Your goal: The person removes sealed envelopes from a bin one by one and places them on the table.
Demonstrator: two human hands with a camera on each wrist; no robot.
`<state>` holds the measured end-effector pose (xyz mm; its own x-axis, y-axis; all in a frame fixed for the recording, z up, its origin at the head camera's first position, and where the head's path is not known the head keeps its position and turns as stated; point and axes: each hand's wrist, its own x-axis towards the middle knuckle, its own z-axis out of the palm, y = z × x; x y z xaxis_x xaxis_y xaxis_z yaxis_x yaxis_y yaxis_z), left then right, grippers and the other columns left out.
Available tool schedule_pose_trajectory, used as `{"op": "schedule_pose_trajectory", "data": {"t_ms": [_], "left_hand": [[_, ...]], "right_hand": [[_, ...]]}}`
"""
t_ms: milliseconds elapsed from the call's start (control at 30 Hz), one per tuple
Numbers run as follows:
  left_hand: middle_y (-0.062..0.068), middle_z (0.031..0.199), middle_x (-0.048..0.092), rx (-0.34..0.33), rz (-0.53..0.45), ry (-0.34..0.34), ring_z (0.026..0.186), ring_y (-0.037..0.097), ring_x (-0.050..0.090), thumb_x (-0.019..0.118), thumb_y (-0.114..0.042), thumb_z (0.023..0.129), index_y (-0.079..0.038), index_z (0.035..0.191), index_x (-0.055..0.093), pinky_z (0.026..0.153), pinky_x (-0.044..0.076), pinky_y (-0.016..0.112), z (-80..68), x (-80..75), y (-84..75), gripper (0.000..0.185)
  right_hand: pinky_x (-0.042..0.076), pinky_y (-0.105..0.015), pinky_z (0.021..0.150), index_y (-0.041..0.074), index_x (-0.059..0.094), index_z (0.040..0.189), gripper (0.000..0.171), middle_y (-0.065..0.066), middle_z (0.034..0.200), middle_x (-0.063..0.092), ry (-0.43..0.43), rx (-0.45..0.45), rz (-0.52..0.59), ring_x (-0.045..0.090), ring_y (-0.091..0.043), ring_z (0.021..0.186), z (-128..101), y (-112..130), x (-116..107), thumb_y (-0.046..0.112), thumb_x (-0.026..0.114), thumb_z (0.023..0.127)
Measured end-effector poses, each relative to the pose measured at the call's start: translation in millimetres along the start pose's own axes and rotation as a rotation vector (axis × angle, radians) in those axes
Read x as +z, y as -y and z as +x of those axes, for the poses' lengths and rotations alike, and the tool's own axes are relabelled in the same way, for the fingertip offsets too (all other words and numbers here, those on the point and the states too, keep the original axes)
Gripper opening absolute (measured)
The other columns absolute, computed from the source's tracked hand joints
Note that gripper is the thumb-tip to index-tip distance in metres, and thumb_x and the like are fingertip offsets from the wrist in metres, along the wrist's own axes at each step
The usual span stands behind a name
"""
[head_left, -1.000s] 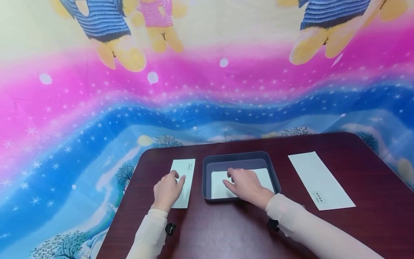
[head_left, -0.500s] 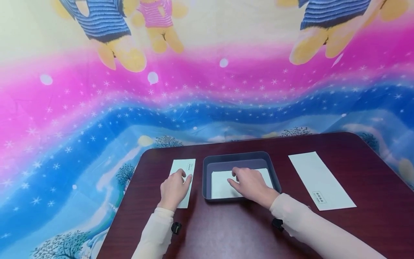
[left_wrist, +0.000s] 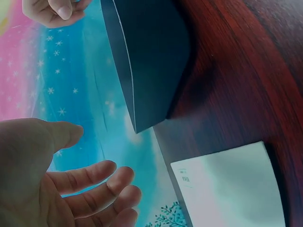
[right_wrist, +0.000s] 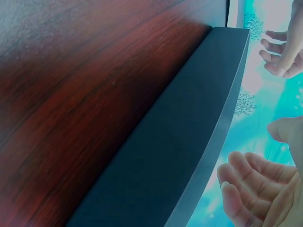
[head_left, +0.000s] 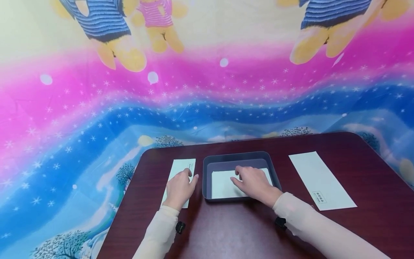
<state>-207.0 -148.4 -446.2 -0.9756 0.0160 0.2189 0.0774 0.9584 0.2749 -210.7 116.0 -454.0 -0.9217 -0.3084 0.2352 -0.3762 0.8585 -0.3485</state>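
Note:
My left hand [head_left: 180, 189] hovers over a pale envelope [head_left: 178, 166] at the table's left, thumb and fingers apart and holding nothing. In the left wrist view its loosely bent fingers [left_wrist: 94, 182] stand well above that envelope, which bears a small printed box. Over the grey tray [head_left: 206, 167] at the centre hangs my right hand [head_left: 253, 182], also holding nothing. Its fingers [right_wrist: 251, 179] are loosely curled in the right wrist view, higher than the tray's wall. Pale envelopes or sheets [head_left: 223, 185] lie flat in the tray, partly hidden by the right hand.
Another pale envelope [head_left: 321, 181] with a printed box lies slanted on the dark red-brown table [head_left: 223, 230], right of the tray. Behind the table hangs a cloth backdrop [head_left: 200, 82] with a snow scene. Each wrist wears a small black camera.
My left hand has moved rightward across the left envelope, closer to the tray. The right hand has shifted slightly right over the tray. The envelopes and tray have stayed put.

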Motion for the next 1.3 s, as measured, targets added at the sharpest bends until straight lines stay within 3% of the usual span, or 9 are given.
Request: {"op": "schedule_pose_trajectory", "data": {"t_ms": [267,700,1300], "left_hand": [[0.001,0.071,0.065,0.014,-0.009,0.011,0.056,0.012,0.054,0.065,-0.042,0.097,-0.01,0.099,0.07,0.05,0.043,0.031,0.3,-0.1,-10.7,0.032],[-0.003,0.063,0.057,0.088,-0.032,-0.003,0.053,0.011,0.047,0.066,-0.039,0.096,-0.013,0.085,0.065,0.048,0.038,0.029,-0.9,4.5,-23.6,0.029],[-0.002,0.065,0.059,0.119,-0.012,0.026,0.054,0.01,0.05,0.066,-0.041,0.096,-0.011,0.094,0.068,0.05,0.04,0.028,-1.8,12.1,-37.2,0.03]], "right_hand": [[0.044,-0.027,0.049,0.011,0.07,0.096,0.024,0.003,0.073,0.066,0.006,0.009,-0.007,0.053,-0.005,0.057,0.7,-4.0,-0.5,0.035,0.072,0.092],[0.047,-0.027,0.054,0.011,0.071,0.1,0.026,0.003,0.075,0.068,0.05,0.038,0.003,0.054,-0.005,0.058,3.3,-13.8,0.4,0.037,0.071,0.093],[0.052,-0.031,0.06,0.011,0.071,0.102,0.028,0.0,0.083,0.072,0.071,0.065,-0.006,0.06,-0.007,0.064,5.8,-19.9,-1.9,0.037,0.072,0.093]]}}
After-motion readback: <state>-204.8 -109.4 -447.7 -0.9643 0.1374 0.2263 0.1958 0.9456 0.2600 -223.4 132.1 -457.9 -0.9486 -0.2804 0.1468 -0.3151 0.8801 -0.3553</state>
